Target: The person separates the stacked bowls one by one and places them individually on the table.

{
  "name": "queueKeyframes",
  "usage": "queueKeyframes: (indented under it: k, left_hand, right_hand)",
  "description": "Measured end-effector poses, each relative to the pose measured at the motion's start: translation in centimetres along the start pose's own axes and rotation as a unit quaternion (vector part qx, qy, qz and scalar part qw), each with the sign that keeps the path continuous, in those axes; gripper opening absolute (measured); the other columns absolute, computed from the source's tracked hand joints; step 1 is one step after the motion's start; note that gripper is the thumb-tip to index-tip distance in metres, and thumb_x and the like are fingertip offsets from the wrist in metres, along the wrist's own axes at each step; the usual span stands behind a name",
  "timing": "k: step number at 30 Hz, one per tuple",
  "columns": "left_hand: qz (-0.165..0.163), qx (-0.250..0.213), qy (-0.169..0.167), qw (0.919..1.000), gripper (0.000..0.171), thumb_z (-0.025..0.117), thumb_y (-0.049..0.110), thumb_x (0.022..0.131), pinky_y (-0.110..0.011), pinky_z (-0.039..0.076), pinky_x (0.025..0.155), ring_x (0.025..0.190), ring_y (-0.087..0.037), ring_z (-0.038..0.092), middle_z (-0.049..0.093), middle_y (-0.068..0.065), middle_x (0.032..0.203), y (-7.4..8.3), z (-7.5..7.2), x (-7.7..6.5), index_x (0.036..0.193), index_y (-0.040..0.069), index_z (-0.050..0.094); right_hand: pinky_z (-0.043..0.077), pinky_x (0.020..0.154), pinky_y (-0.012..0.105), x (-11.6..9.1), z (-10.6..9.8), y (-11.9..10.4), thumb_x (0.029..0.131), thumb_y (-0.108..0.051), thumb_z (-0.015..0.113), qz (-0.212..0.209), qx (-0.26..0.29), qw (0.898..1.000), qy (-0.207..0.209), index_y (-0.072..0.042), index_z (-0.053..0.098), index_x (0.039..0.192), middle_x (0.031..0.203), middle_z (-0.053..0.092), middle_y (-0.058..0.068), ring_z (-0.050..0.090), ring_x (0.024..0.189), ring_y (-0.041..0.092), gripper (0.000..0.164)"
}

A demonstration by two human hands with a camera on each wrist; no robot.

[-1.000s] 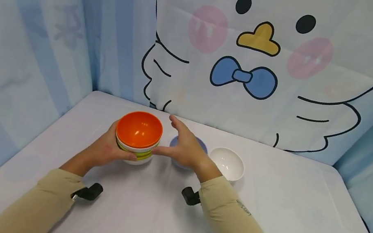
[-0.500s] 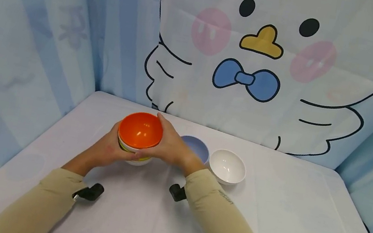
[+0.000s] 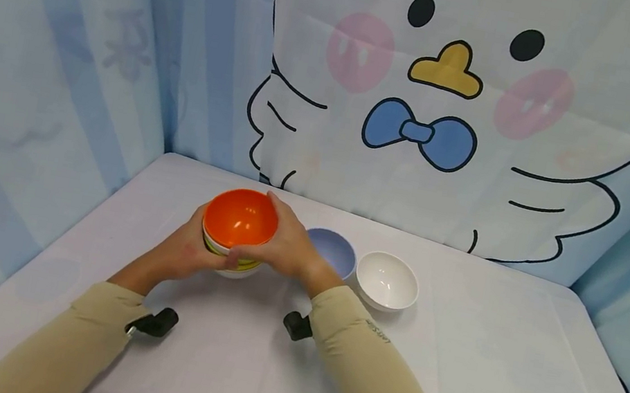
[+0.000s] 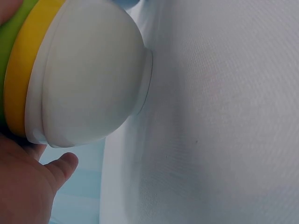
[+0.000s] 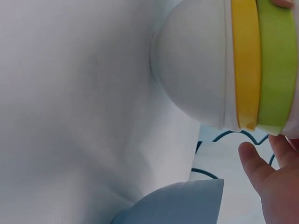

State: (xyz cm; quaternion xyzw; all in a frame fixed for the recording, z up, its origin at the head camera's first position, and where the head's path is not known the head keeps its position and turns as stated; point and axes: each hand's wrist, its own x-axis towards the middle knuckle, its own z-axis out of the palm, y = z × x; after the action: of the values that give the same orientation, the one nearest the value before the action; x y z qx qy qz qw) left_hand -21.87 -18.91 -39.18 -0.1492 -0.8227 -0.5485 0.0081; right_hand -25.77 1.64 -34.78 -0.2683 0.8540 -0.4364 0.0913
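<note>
A stack of nested bowls stands on the table, with an orange bowl (image 3: 242,217) on top. Under it come a white rim, a green bowl (image 5: 277,70), a yellow bowl (image 5: 245,65) and a white bowl (image 5: 194,60) at the bottom. My left hand (image 3: 182,250) grips the stack from the left, its thumb across the front. From the right, my right hand (image 3: 286,245) curves round the upper bowls, thumb in front near the left thumb and fingers behind the orange rim. Most fingers of both hands are hidden behind the bowls.
Just right of the stack sits a blue bowl (image 3: 333,250), partly covered by the right hand. A separate white bowl (image 3: 387,282) stands beside it. Behind the white table (image 3: 487,367) hangs a curtain (image 3: 417,193) with a cartoon figure. A black wrist mount (image 3: 298,326) juts from each sleeve.
The right hand has moved left from beside the stack and closed round its upper bowls. The left hand keeps its grip. The whole view has shifted slightly.
</note>
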Motion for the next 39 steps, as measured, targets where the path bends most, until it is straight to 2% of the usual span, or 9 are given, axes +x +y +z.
queueKeyframes:
  k: [7,15,20,26,30,34,39]
  left_hand:
    - [0.002,-0.008,-0.005,1.0,0.1,0.083,0.013,0.08,-0.054,0.045,0.102,0.13,-0.036,0.04,0.038,-0.016,0.147,0.2,0.0,-0.1,0.153,0.005,0.015]
    - [0.008,-0.02,-0.01,0.9997,0.1,0.083,0.011,0.079,-0.054,0.043,0.104,0.131,-0.034,0.04,0.037,-0.013,0.148,0.1,0.1,-0.1,0.153,0.007,0.016]
    - [0.015,-0.007,-0.009,0.9998,0.101,0.084,0.013,0.08,-0.054,0.042,0.105,0.131,-0.034,0.04,0.037,-0.014,0.149,0.1,0.0,-0.1,0.154,0.007,0.015]
    - [0.022,0.002,-0.005,0.9997,0.102,0.084,0.013,0.08,-0.055,0.041,0.105,0.128,-0.034,0.042,0.038,-0.015,0.149,0.0,-0.2,-0.1,0.155,0.006,0.014]
    - [0.016,0.001,-0.003,0.9999,0.103,0.085,0.012,0.079,-0.055,0.042,0.104,0.127,-0.036,0.043,0.038,-0.016,0.147,0.1,-0.4,-0.1,0.155,0.005,0.015]
    - [0.003,-0.004,-0.005,1.0,0.104,0.086,0.013,0.078,-0.054,0.043,0.102,0.125,-0.037,0.044,0.039,-0.016,0.146,0.2,-0.3,-0.1,0.154,0.005,0.015]
    - [0.006,-0.006,-0.006,0.9999,0.102,0.086,0.012,0.078,-0.054,0.044,0.102,0.124,-0.036,0.046,0.041,-0.016,0.143,0.1,-0.2,-0.1,0.153,0.006,0.018]
  right_hand:
    - [0.049,0.098,0.04,0.0,0.0,-0.1,0.073,-0.041,0.086,0.004,0.014,1.0,0.015,-0.011,0.021,0.16,0.148,0.044,0.003,0.048,0.126,0.021,0.113]
    - [0.051,0.096,0.04,-0.3,0.2,0.3,0.075,-0.038,0.085,-0.008,0.031,0.999,0.036,-0.01,0.024,0.159,0.147,0.045,0.005,0.049,0.125,0.023,0.107]
    - [0.053,0.093,0.038,-0.5,0.0,0.2,0.076,-0.035,0.085,-0.025,0.047,0.997,0.055,-0.008,0.026,0.157,0.146,0.045,0.005,0.049,0.124,0.023,0.104]
    - [0.053,0.092,0.038,-0.8,-0.6,-0.3,0.075,-0.034,0.086,-0.03,0.061,0.995,0.072,-0.008,0.027,0.157,0.145,0.046,0.004,0.05,0.123,0.022,0.104]
    - [0.052,0.094,0.038,-1.2,-1.3,-0.4,0.075,-0.033,0.086,-0.034,0.068,0.994,0.076,-0.009,0.026,0.158,0.146,0.046,0.004,0.05,0.123,0.022,0.105]
    - [0.051,0.096,0.04,-1.9,-2.0,-0.4,0.076,-0.03,0.086,-0.038,0.074,0.993,0.08,-0.008,0.025,0.158,0.15,0.043,0.005,0.048,0.127,0.024,0.105]
    - [0.053,0.094,0.042,-3.2,-2.8,-0.4,0.076,-0.028,0.086,-0.037,0.079,0.992,0.088,-0.007,0.025,0.158,0.151,0.042,0.005,0.046,0.128,0.025,0.105]
